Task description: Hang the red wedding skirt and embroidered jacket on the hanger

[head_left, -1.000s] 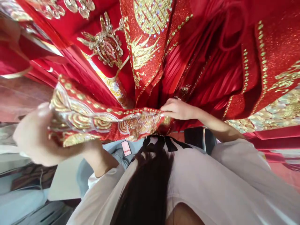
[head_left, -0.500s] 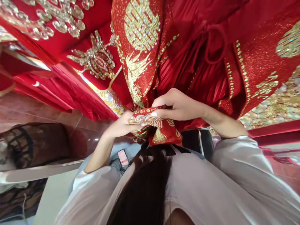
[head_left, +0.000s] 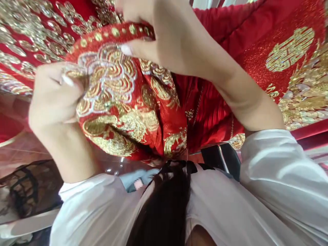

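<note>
A red garment (head_left: 120, 89) with gold and silver embroidery is raised close to the camera, a row of gold beads along its upper edge. My left hand (head_left: 58, 92) is closed on its left side, the thumb pressing the embroidered cloth. Across the upper edge, my right hand (head_left: 166, 37) pinches the fabric, its thumb lying on the near face and its fingertips partly hidden and blurred. Below, the cloth falls in folds towards my lap. Behind my right hand lies more red cloth (head_left: 205, 109) with pleats.
A glittery red panel (head_left: 256, 54) with gold emblems spreads to the right. Sequinned red fabric (head_left: 51, 37) fills the upper left. A dark bag (head_left: 46, 184) sits at lower left, and a black object (head_left: 222, 159) stands beyond my lap at the right.
Both hands have risen towards the camera and moved apart, carrying the garment's edge up. Its embroidered face is now spread out between them.
</note>
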Tool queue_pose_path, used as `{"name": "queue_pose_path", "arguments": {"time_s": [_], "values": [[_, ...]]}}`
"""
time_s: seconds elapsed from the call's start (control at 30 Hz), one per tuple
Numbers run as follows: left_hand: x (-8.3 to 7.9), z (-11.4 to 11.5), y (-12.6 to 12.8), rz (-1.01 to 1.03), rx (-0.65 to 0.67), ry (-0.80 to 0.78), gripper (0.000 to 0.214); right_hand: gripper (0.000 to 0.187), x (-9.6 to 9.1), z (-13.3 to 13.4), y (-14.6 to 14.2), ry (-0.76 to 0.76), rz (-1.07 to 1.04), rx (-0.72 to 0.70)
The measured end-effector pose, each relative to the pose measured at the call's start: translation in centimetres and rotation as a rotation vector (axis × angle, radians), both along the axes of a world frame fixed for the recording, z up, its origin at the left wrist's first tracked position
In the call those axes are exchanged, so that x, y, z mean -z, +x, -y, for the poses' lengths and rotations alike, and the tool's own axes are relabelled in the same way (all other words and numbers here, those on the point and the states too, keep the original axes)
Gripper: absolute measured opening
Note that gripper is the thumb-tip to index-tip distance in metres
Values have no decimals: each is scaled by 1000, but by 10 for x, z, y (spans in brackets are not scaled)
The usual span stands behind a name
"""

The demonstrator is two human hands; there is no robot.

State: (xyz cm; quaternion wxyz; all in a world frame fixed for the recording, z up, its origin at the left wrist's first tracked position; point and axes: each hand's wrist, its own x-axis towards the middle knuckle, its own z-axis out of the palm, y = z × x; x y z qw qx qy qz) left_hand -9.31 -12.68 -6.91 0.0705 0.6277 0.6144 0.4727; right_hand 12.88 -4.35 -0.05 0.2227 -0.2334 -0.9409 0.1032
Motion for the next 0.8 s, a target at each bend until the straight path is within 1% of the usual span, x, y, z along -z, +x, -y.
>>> {"name": "queue_pose_path", "arguments": {"time_s": [0.03, 0.1, 0.13, 0.2, 0.27, 0.37, 0.43, 0.5, 0.53, 0.57, 0.63, 0.7, 0.77, 0.8], "values": [[-7, -8, -1, -59, -13, 6, 57, 35, 0, -6, -5, 75, 19, 101], [-14, -22, -3, -71, 20, 33, 53, 31, 3, -17, -13, 234, 64, 280], [-15, -28, -3, -53, 43, 61, 53, 34, 4, -21, -15, 267, 91, 305], [-13, -37, -4, -48, 75, 97, 56, 38, 5, -25, -14, 297, 147, 282], [-9, -46, -3, -77, 92, 139, 62, 39, 2, -22, -8, 303, 159, 225], [-6, -69, 3, -101, 134, 264, 70, 46, -1, -12, 4, 268, 74, 164], [-9, -92, 11, -112, 181, 369, 73, 48, 3, -7, 10, 254, -5, 132], [-18, -120, 23, -132, 265, 429, 73, 46, 14, -8, 15, 306, -162, 113], [-26, -135, 31, -145, 310, 438, 74, 44, 22, -9, 16, 353, -262, 115], [-35, -149, 40, -158, 352, 435, 75, 41, 31, -12, 18, 401, -368, 131], [-56, -173, 62, -176, 411, 436, 78, 37, 49, -20, 21, 466, -579, 216], [-76, -187, 86, -185, 470, 470, 80, 37, 67, -28, 26, 442, -703, 345], [-88, -187, 105, -213, 561, 461, 79, 41, 82, -36, 31, 378, -726, 427], [-90, -183, 111, -231, 573, 438, 77, 41, 88, -39, 33, 349, -699, 441]]}}
